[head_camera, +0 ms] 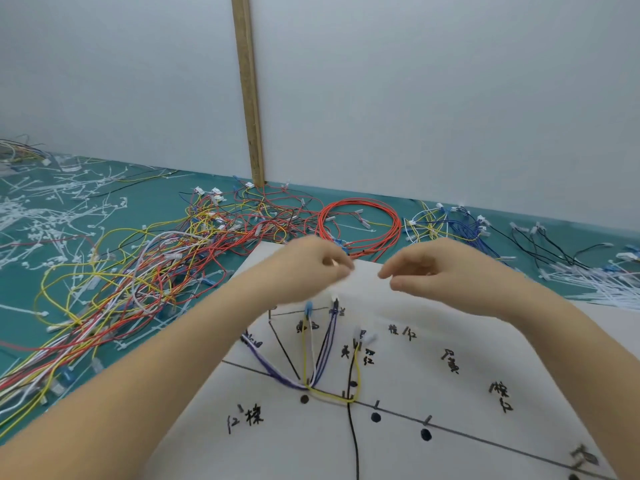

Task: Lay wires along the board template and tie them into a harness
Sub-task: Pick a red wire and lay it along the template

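— What are the hands doing above the board?

— Both forearms reach in from the near edge. The left hand [311, 268] hovers over the far edge of the white board template [450, 341], fingers curled, pinching something small and pale that is too blurred to name. The right hand [433, 271] hangs beside it, apart, fingers loosely curled and narrow, holding nothing visible.

— And the wires?

— A thin bundle of laid wires [322, 358], purple, yellow, white and black, fans from a junction near the board's middle up toward its far edge, with small connectors at the tips. One black wire [353, 438] runs straight back to the near edge. The board is flat and matte, inked with lines, dots and handwritten characters.

— Around it?

— A tangle of loose wires [156, 271] and a red wire coil [360, 223] lie on the green desk [34, 327] past the board's left and far edges.
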`<control>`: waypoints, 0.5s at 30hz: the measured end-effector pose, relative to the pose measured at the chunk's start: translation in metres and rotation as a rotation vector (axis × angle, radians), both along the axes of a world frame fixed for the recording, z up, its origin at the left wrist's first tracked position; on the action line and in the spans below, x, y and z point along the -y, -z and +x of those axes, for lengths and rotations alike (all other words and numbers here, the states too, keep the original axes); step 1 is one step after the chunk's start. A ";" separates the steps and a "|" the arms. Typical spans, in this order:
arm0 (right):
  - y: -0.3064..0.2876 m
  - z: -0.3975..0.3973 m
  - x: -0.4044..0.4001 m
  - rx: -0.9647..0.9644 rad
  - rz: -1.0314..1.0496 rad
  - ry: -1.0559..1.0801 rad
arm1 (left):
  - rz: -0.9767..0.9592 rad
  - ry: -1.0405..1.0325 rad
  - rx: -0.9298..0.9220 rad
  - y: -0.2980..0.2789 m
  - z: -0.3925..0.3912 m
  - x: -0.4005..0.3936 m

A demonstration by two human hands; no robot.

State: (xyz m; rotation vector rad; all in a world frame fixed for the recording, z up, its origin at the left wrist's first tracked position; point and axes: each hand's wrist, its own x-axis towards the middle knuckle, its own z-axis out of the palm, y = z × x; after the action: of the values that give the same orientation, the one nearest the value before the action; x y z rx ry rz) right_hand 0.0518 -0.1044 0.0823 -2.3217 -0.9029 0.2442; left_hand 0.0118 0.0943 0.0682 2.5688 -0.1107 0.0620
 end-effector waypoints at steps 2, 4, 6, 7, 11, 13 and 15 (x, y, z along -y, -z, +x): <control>0.001 0.007 0.008 -0.102 0.112 0.041 | 0.056 -0.200 0.063 0.003 0.039 -0.008; 0.007 0.011 0.011 -0.164 0.129 0.065 | 0.084 -0.381 0.049 0.012 0.071 -0.016; 0.015 0.014 0.012 -0.202 0.088 0.069 | 0.072 -0.468 -0.010 0.022 0.093 -0.022; 0.018 0.016 0.012 -0.225 0.073 0.065 | 0.077 -0.486 -0.045 0.028 0.100 -0.024; 0.020 0.023 0.017 -0.286 0.118 0.087 | 0.181 -0.532 -0.086 0.042 0.117 -0.021; 0.020 0.025 0.019 -0.319 0.152 0.097 | 0.207 -0.553 -0.034 0.044 0.120 -0.017; 0.023 0.025 0.018 -0.341 0.152 0.094 | 0.204 -0.539 0.065 0.042 0.120 -0.013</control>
State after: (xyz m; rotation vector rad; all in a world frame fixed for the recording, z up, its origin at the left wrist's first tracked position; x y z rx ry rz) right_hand 0.0771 -0.1223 0.0595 -2.0913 -0.6182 0.4964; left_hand 0.1322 0.1073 0.0262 2.7264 0.5811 0.3524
